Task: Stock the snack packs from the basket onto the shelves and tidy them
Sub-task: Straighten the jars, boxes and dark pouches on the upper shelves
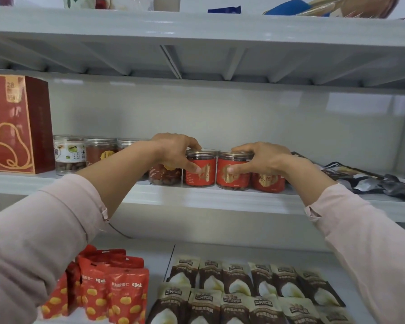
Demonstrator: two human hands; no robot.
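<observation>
On the middle shelf [197, 197] two clear snack jars with red labels stand side by side. My left hand [175, 150] grips the left red jar [202, 171], fingers over its lid and thumb on the label. My right hand [260, 160] grips the right red jar [232, 176] the same way. A third red-labelled jar [268, 182] stands to the right, partly hidden behind my right wrist. Another jar of brown snacks [164, 176] sits under my left wrist. No basket is in view.
Left on the middle shelf stand a tall red gift box [14, 125] and several clear jars [69, 154]. Dark pouches [369, 181] lie at its right end. The lower shelf holds red chestnut packs [112, 291] and rows of brown-and-white packs [243, 293]. The top shelf carries blue and brown items.
</observation>
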